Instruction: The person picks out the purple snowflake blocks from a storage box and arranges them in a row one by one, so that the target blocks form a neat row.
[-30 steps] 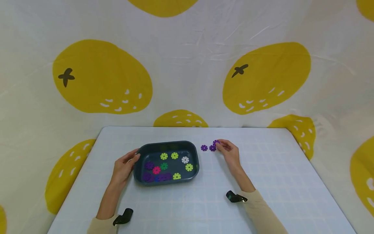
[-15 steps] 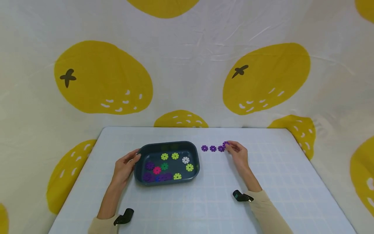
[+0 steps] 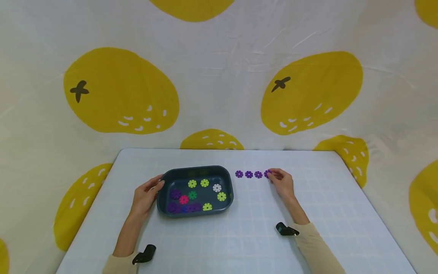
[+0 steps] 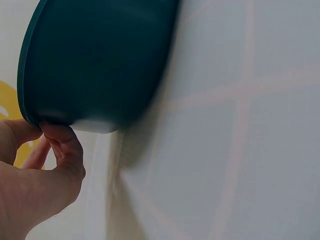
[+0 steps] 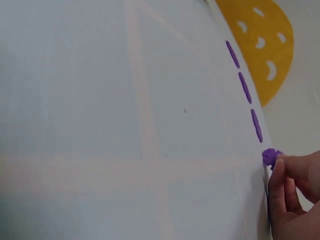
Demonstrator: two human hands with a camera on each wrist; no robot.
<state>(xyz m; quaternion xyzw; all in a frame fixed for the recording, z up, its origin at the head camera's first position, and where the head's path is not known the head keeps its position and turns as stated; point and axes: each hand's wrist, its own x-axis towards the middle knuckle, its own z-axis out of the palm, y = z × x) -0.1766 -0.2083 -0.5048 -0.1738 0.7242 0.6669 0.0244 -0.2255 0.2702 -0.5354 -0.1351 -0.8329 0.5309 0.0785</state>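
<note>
Since the frame half a second ago, the right hand (image 3: 283, 185) has shifted slightly right and lower, bringing its purple disc (image 3: 267, 174) level with the row. Thumb and fingertip are pinched together on that disc, which sits at the right end of the line, just beside the third of three purple discs (image 3: 248, 174) lying flat on the white table (image 3: 253, 236); whether it touches the table I cannot tell. On the other side, the left hand (image 3: 144, 194) grips the left end of the dark tray (image 3: 195, 214), thumb and fingers clamped on its rim. Inside the tray are four yellow-green discs (image 3: 221, 196), a white disc (image 3: 217, 188), a green disc (image 3: 192, 195), a pink disc (image 3: 183, 199), a partly hidden blue disc (image 3: 184, 209) and several more purple ones, some overlapping. The tray stands near the row, apart from it.
</note>
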